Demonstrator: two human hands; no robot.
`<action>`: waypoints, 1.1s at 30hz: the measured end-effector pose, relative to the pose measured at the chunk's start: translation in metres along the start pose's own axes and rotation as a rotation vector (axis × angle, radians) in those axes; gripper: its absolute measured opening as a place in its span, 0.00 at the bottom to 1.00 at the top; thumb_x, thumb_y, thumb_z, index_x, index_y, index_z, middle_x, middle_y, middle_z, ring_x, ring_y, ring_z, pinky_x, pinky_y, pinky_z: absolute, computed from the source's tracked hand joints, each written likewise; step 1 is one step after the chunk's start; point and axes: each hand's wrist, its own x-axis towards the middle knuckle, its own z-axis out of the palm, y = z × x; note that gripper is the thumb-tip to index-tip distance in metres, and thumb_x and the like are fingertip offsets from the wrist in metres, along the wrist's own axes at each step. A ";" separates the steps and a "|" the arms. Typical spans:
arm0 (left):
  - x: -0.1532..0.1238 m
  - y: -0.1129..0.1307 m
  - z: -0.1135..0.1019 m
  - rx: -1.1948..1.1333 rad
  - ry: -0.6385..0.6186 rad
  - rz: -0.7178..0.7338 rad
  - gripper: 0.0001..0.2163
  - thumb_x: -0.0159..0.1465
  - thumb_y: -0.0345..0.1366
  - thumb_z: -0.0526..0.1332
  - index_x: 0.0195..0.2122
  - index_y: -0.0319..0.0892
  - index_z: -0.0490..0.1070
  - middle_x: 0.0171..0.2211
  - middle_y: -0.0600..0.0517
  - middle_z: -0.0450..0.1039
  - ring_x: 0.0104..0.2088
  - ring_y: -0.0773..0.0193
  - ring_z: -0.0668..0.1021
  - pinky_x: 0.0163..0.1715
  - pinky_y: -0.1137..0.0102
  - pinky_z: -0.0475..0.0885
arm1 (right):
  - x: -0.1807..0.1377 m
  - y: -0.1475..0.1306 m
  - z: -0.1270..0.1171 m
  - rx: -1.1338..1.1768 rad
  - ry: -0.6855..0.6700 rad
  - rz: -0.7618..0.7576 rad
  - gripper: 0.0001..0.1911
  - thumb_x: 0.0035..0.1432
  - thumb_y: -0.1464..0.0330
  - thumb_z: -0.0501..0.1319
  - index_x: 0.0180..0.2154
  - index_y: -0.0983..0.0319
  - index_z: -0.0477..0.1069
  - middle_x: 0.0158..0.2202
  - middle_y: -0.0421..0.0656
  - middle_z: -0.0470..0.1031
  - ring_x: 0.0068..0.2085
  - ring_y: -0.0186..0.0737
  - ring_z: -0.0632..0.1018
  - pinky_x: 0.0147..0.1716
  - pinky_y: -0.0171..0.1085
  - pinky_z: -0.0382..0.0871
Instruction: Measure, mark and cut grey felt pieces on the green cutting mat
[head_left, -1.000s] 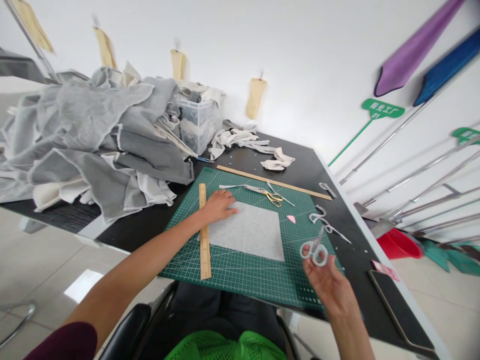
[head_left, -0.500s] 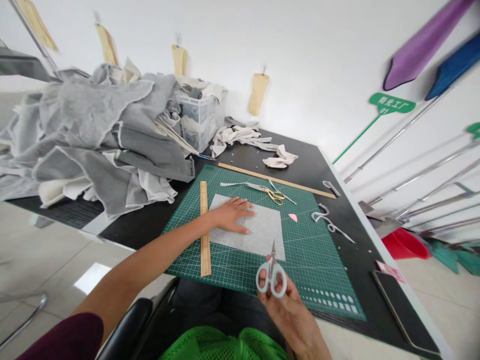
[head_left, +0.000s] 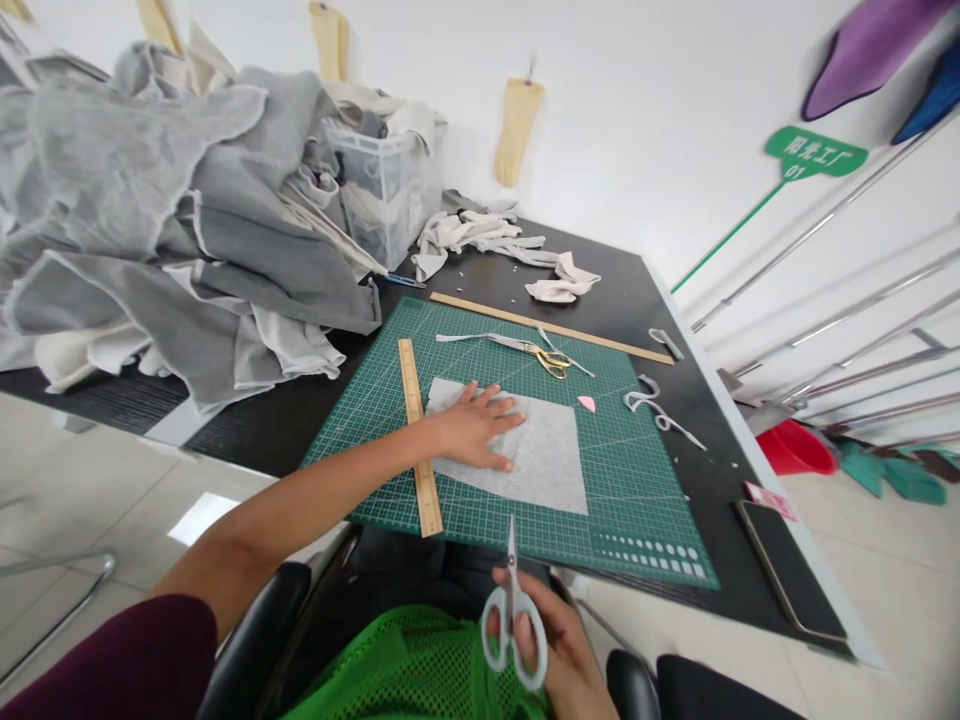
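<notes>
My left hand [head_left: 478, 427] lies flat with fingers spread on a square of thin grey-white fabric [head_left: 544, 457], which rests on a green cutting mat [head_left: 630, 470]. My right hand [head_left: 562, 655] is near my lap, below the mat's front edge, closed on white-handled scissors [head_left: 513, 612] whose blades point up toward the mat. A short wooden ruler [head_left: 418, 430] lies on the mat just left of the fabric, under my left forearm.
Gold-handled scissors [head_left: 541, 355], a long wooden ruler [head_left: 551, 327], a small pink piece [head_left: 586, 403] and fabric strips [head_left: 660, 412] lie at the mat's far and right sides. A heap of grey cloth [head_left: 187, 220] and a clear bin [head_left: 386, 190] fill the left. A phone [head_left: 787, 565] lies at the right edge.
My right hand has carried the white scissors from the mat's right side down toward my lap. My left hand has slid from the fabric's left edge further onto it.
</notes>
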 end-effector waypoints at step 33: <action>0.010 -0.062 -0.023 0.203 0.444 -0.064 0.24 0.70 0.56 0.52 0.49 0.43 0.76 0.63 0.45 0.65 0.68 0.51 0.60 0.66 0.56 0.55 | 0.111 -0.107 -0.260 -1.393 0.825 -0.065 0.25 0.51 0.54 0.60 0.44 0.64 0.80 0.30 0.52 0.82 0.34 0.57 0.82 0.32 0.45 0.69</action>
